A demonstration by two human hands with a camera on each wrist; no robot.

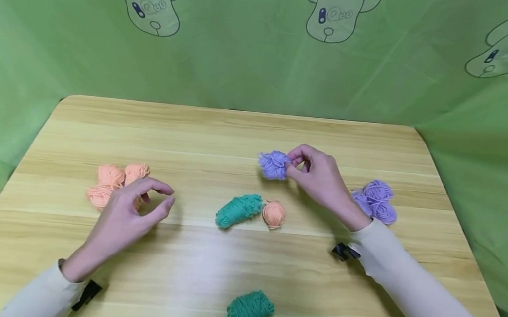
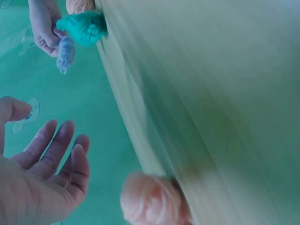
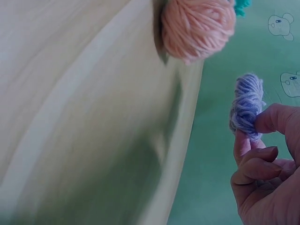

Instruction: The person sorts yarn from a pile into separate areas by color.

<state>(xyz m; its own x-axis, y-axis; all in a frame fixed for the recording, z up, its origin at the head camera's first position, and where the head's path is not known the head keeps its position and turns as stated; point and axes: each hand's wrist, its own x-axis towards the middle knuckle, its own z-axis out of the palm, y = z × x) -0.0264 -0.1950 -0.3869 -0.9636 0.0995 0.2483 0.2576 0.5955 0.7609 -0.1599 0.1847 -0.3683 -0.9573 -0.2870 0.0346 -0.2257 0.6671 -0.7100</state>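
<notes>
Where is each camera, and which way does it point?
Head: worn on the head, facing forward and down at the table; left hand, right hand and sleeves show.
Left wrist: on that wrist, facing across the table; both hands show.
Right wrist: likewise, facing the pinched purple yarn; right hand shows.
Both wrist views show that yarn.

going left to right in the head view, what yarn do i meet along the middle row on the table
peach yarn pile, green yarn bundle, single peach ball, purple yarn pile
</notes>
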